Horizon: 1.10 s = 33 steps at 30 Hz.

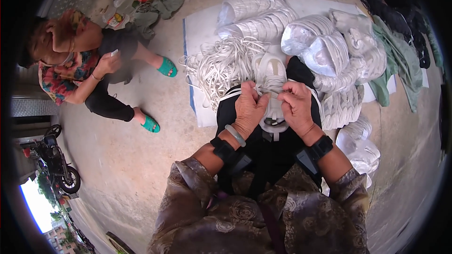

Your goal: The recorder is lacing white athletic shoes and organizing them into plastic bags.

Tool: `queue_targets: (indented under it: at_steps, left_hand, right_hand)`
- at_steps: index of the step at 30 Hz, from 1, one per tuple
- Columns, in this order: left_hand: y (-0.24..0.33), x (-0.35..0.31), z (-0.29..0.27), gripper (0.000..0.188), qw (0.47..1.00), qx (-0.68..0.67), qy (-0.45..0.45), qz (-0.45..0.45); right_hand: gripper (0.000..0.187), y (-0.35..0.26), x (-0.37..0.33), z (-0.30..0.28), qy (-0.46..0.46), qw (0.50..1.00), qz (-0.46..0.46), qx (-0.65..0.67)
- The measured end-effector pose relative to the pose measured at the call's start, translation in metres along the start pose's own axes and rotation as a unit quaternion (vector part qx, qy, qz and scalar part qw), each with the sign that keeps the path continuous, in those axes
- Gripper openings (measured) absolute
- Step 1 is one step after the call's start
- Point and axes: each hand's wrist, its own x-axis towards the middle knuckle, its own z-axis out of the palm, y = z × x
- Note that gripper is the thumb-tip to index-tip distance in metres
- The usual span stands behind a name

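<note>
A white sneaker [272, 69] rests on my lap, its toe pointing away from me and its heel opening toward me. White shoelace [270, 87] runs across its upper between my hands. My left hand [250, 106] is closed in a pinch at the lace on the shoe's left side, thumb against the fingers. On the other side, my right hand [296, 106] is also closed, with bent fingers pinching at the lace. The exact lace ends are partly hidden by the fingers. Just beyond my left hand lies a large tangled heap of white shoelaces [221, 68].
Several bundles of stacked white shoe parts [256, 16] lie on a white sheet [206, 118] ahead and right. Green cloth [402, 68] lies at the far right. Another person in green slippers [167, 67] sits at the left. A motorcycle [59, 162] stands farther left.
</note>
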Motion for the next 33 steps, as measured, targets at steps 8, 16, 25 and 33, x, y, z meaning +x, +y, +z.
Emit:
queue_targets:
  at_steps: [8, 16, 25, 33]
  left_hand:
    - [0.003, -0.015, -0.012, 0.057, 0.941, 0.232, -0.071, 0.236]
    - [-0.010, -0.009, -0.019, 0.040, 0.982, 0.064, -0.105, 0.142]
    - [-0.015, -0.010, -0.015, 0.040, 0.978, 0.052, -0.092, 0.183]
    - [-0.008, -0.019, -0.011, 0.035, 0.972, 0.115, -0.076, 0.189]
  right_hand:
    - [0.014, -0.007, -0.001, 0.018, -0.008, 0.998, -0.020, -0.062]
    - [0.010, -0.011, 0.010, 0.025, -0.030, 0.995, -0.030, -0.091]
    - [0.006, -0.018, 0.012, 0.002, -0.038, 0.976, -0.147, -0.157]
    - [0.005, 0.078, -0.138, -0.137, 0.046, 0.969, 0.167, -0.176]
